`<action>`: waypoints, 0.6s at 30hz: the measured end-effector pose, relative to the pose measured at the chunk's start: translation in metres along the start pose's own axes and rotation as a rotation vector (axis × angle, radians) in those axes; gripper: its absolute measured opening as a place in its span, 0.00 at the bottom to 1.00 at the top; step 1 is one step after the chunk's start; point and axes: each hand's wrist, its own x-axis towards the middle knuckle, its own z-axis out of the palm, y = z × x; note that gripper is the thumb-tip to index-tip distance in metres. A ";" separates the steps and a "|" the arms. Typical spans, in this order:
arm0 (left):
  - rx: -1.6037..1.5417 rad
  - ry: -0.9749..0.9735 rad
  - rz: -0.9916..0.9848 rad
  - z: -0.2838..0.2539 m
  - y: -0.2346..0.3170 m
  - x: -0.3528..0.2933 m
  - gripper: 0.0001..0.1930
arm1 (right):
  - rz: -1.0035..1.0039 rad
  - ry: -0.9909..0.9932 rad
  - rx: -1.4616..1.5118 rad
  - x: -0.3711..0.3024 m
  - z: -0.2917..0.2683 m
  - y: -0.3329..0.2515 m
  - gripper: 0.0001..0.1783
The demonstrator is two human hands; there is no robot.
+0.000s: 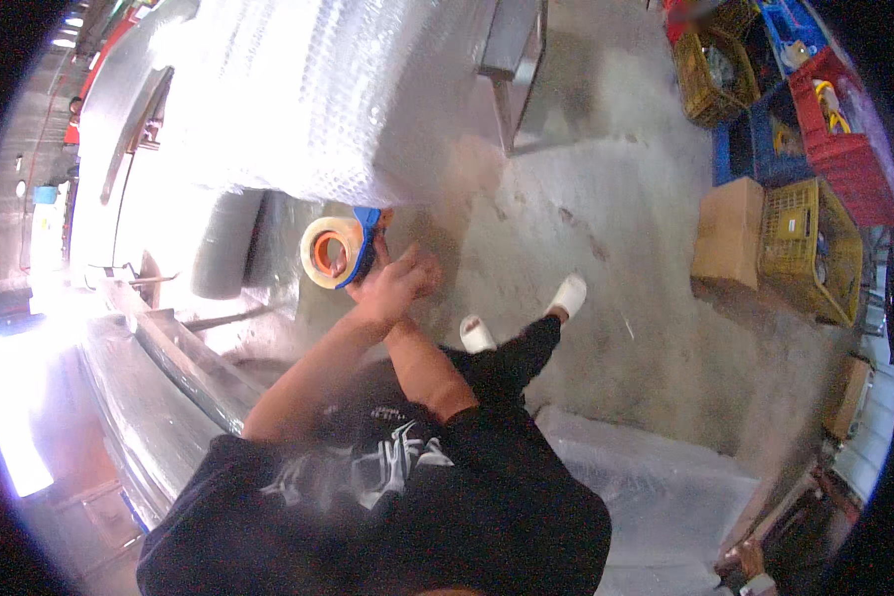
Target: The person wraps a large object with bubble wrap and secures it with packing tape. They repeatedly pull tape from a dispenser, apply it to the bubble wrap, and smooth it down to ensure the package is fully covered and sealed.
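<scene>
A tape dispenser (366, 243) with a blue frame holds a wide roll of clear tape (315, 260) on an orange hub. It is held just below the edge of a large bundle of bubble wrap (298, 99). My forearms cross near the wrists. My right hand (365, 288), mostly hidden behind the left, is closed on the dispenser. My left hand (407, 276) lies over it to the right, its fingers curled; what they hold, if anything, is hidden.
Yellow and red crates (844, 159) and a cardboard box (727, 233) stand along the right. A metal-legged stand (512, 60) is at the far middle. Plastic-wrapped long pieces (149, 407) lie at left beside a grey roll (226, 243). Clear sheeting (646, 477) covers a surface behind me.
</scene>
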 end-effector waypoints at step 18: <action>-0.626 -0.138 -0.043 -0.113 0.006 0.089 0.10 | 0.724 -0.285 -1.556 0.088 0.020 0.127 0.35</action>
